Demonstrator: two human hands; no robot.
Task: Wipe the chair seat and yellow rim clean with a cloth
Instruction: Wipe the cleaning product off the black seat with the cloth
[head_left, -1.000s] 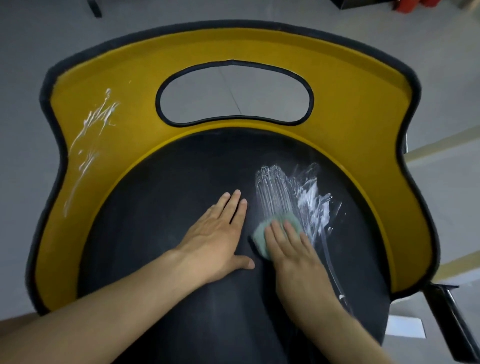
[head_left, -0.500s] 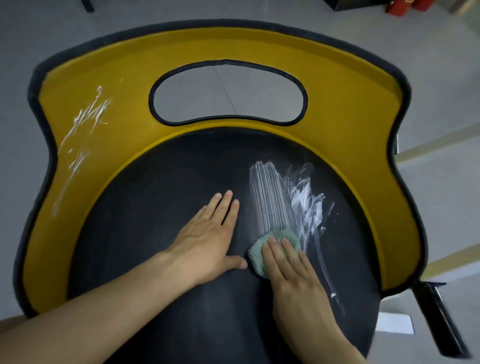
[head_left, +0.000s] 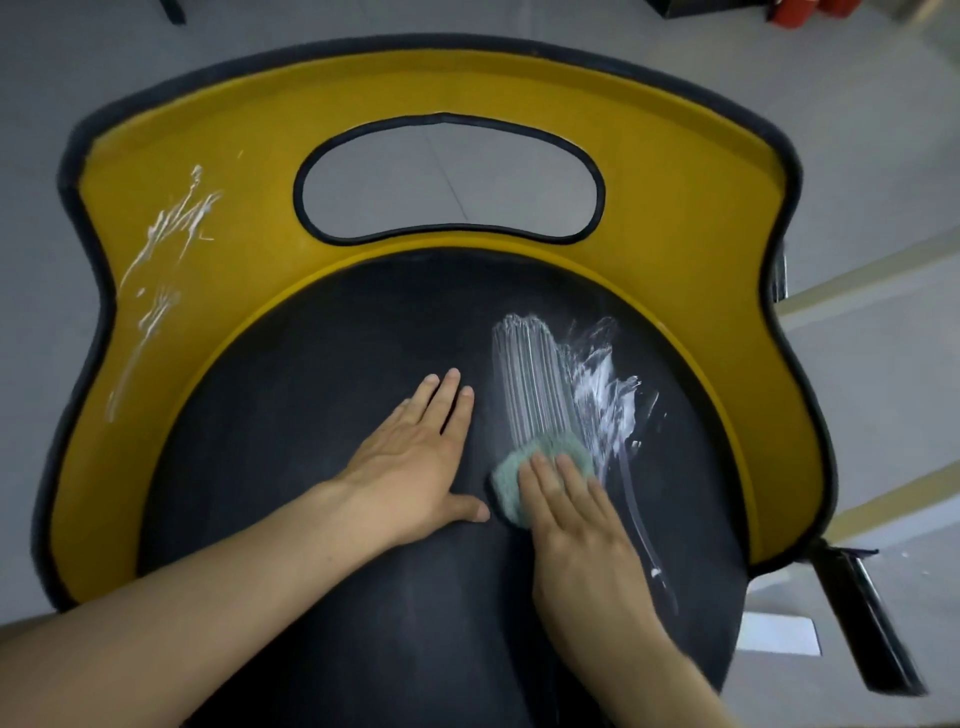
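Right hand (head_left: 576, 525) presses the green cloth (head_left: 524, 467) flat onto the black seat (head_left: 311, 415), white smear (head_left: 561, 384) at twelve o'clock, while the left hand (head_left: 410, 467) rests open-palmed at nine.

Your left hand (head_left: 415, 467) lies flat, palm down, fingers together pointing fwd, thumb out to the side. Your right hand (head_left: 576, 525) is also flat, palm down, fingers straight & pressing. Both forearms reach in from bottom edge, left one angled across.

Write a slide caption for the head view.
Right hand presses green cloth on smeared black seat; left hand lies flat beside it.
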